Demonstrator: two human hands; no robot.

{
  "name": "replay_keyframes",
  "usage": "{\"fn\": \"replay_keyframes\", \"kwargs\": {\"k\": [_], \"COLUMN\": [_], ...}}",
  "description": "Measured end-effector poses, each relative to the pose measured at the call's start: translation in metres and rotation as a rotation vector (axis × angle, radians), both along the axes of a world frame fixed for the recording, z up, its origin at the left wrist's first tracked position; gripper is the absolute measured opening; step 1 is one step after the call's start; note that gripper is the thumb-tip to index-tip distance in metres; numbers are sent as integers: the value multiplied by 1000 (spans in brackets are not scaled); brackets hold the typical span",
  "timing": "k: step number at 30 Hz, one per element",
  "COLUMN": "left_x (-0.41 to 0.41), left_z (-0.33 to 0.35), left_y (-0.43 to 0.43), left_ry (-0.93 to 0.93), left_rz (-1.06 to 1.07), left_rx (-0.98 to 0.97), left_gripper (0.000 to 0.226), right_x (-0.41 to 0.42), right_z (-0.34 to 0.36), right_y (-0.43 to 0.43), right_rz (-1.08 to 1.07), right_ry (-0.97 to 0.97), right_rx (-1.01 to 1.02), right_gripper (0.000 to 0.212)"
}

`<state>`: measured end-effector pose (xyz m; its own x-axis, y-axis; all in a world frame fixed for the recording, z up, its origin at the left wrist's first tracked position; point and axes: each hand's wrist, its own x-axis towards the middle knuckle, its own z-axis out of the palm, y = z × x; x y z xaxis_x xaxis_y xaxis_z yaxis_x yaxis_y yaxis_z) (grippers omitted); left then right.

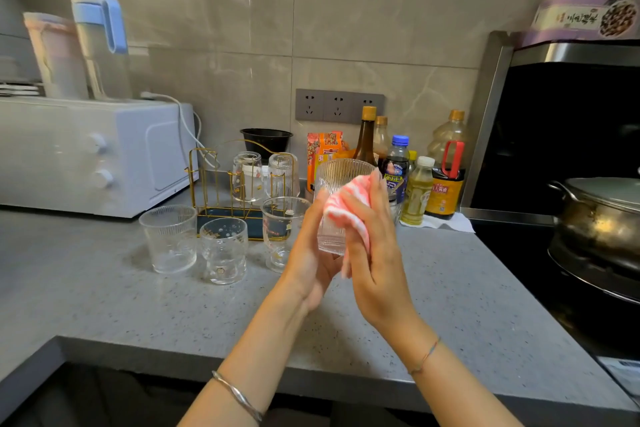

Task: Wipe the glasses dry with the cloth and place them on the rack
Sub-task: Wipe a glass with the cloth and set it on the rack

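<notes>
White oven [86,152]: on the grey counter [104,305], just left of the gold wire rack [227,214].
Loose glasses: three stand upright just in front of the rack, a ribbed one [169,237], a dotted one [224,255] and a third [278,229] partly hidden by the left wrist.
Racked glasses: two sit upside down on the rack's prongs [246,177] [284,175]; a black bowl [266,140] stands behind the rack.
Left hand [311,263]: cups the base of the held glass [337,180], fingers curled under it, forearm reaching up from the lower edge.
Held glass: ribbed, rim up, in the air to the right of the rack.
Cloth [349,208]: pink and white, bunched against the glass wall.
Right hand [374,253]: clasps the cloth, fingers pointing up, pressing it to the glass.
Bottles [446,173]: clustered right of the rack, some hidden behind the glass and the right hand.
Pot [602,215]: metal, far right of the rack.
</notes>
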<state>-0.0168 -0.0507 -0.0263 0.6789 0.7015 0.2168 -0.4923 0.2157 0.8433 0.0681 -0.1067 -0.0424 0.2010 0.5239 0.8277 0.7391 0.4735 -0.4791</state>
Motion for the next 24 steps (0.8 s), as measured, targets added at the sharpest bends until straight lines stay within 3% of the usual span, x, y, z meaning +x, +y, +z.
{"fn": "replay_keyframes", "kwargs": {"k": [6, 13, 18, 24], "left_x": [-3, -3, -3, -8], "left_z": [-1, 0, 0, 8], "left_y": [-6, -5, -7, -4], "left_ry": [31, -4, 3, -71], "left_rz": [24, 13, -2, -3], "left_rx": [-26, -49, -89, -53], "left_gripper": [59, 51, 58, 62], "right_x": [22, 7, -2, -1], "right_z": [33, 22, 15, 14], "right_y": [6, -4, -7, -10], "right_rz": [-91, -164, -425, -136], "right_ry": [-79, -250, -326, -214], "right_rx": [-43, -76, 16, 97], "right_gripper": [52, 59, 48, 44]}}
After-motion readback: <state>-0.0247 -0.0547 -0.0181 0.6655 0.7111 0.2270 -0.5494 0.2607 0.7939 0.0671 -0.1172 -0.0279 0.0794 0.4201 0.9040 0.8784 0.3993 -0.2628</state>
